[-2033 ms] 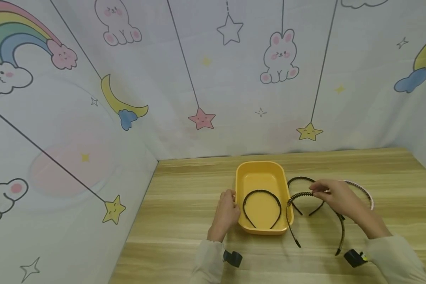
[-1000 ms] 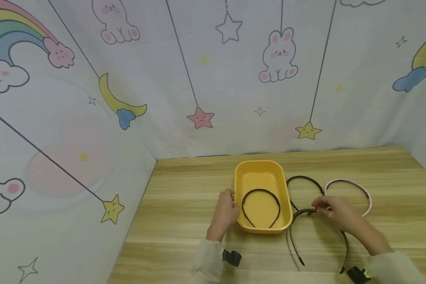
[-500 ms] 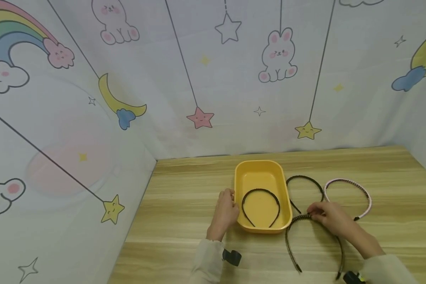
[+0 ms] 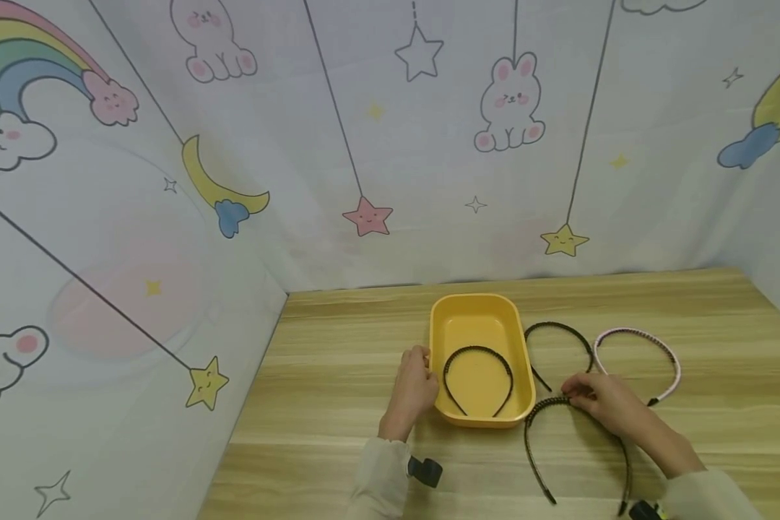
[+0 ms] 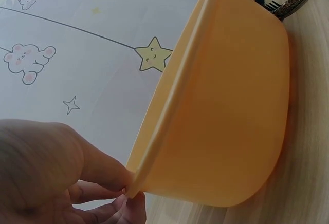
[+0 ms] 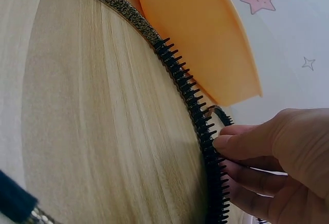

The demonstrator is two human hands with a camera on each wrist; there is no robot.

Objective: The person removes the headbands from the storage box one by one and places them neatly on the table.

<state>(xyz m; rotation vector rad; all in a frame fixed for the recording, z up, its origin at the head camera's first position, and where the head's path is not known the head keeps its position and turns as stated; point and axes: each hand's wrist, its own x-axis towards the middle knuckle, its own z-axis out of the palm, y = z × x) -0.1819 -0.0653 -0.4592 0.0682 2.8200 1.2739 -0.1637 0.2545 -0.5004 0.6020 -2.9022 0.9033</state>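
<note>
My left hand pinches the left rim of a yellow plastic tray between thumb and fingers; the left wrist view shows the tray's side wall close up. Inside the tray lies a thin black headband. To the right, my right hand pinches a toothed headband by the top of its arc, its ends pointing toward me. In the right wrist view, thumb and fingers meet over the dark teeth, and the arm has a speckled gold-and-black pattern. Part of the arc is hidden behind my hand.
Just right of the tray, another black headband lies on the wooden table. A pink headband lies farther right, behind my right hand. A printed cloth hangs behind the table and along the left side.
My right hand has brought the speckled headband down and nearer to me, uncovering the pink headband. Over the last half second it has barely moved. My left hand stays on the tray rim.
</note>
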